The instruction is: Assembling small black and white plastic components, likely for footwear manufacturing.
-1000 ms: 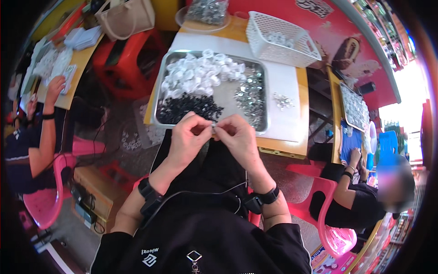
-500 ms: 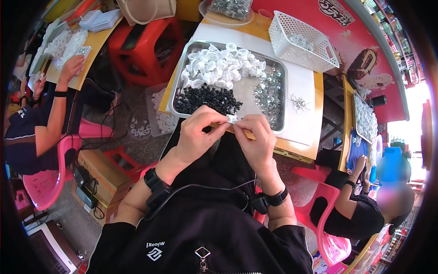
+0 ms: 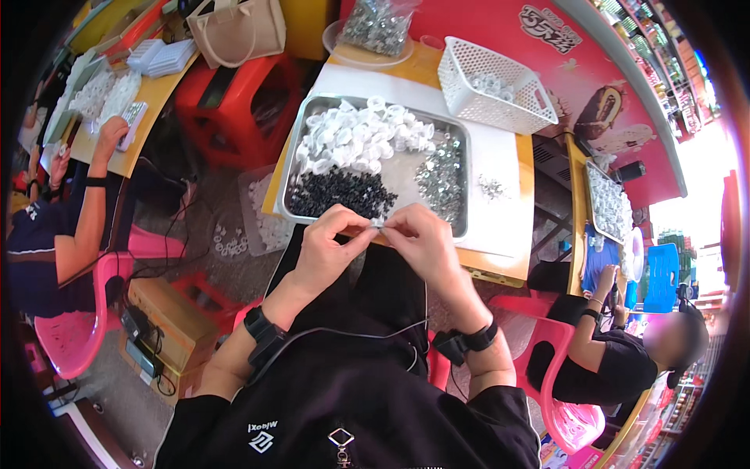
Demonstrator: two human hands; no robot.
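Just in front of the tray's near edge, my left hand [image 3: 331, 244] and my right hand [image 3: 423, 241] meet fingertip to fingertip. Between them they pinch a small white plastic part [image 3: 378, 223], mostly covered by the fingers. The metal tray [image 3: 403, 173] beyond holds white plastic ring-like parts [image 3: 355, 134] at the back. Small black pieces [image 3: 334, 192] are heaped at its near left, closest to my left hand. Small shiny silvery pieces [image 3: 442, 177] lie along its right side.
A white perforated basket [image 3: 500, 98] and a bag of metal pieces [image 3: 378, 27] stand behind the tray. A few small pieces [image 3: 492, 187] lie right of it on the white board [image 3: 508, 223]. Co-workers sit left and right. A red stool [image 3: 234, 109] stands at far left.
The whole view has shifted, so the tray and table appear lower and further left. Both hands still pinch the small white part, with little change in the grip.
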